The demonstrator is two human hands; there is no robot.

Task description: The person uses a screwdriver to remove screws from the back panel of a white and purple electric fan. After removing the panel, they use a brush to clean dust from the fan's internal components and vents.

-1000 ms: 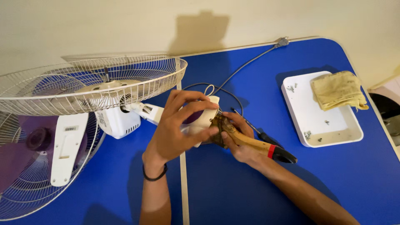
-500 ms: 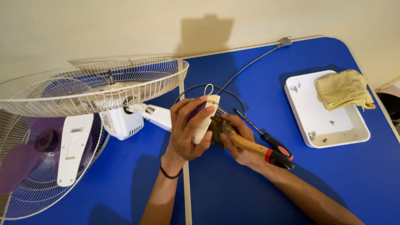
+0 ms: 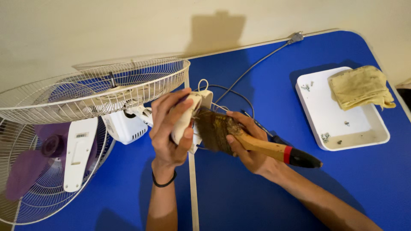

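Observation:
My left hand (image 3: 170, 128) grips a white plastic fan base piece (image 3: 185, 119), tilted on its edge above the blue table (image 3: 239, 196). My right hand (image 3: 247, 143) holds a paintbrush (image 3: 252, 141) with a wooden handle, a red band and a black tip. Its brown bristles press against the white piece. A white fan motor housing (image 3: 124, 126) lies just left of my left hand, joined to a wire fan guard (image 3: 94, 92).
A second wire guard with purple blades (image 3: 30, 171) lies at the left. A grey power cord (image 3: 257, 64) runs to a plug at the back edge. A white tray (image 3: 342, 115) at the right holds small screws and a folded yellow cloth (image 3: 359, 85). A screwdriver lies under my right hand.
My left hand has turned the white piece up on its edge. The brush has shifted so its bristles lie against that piece.

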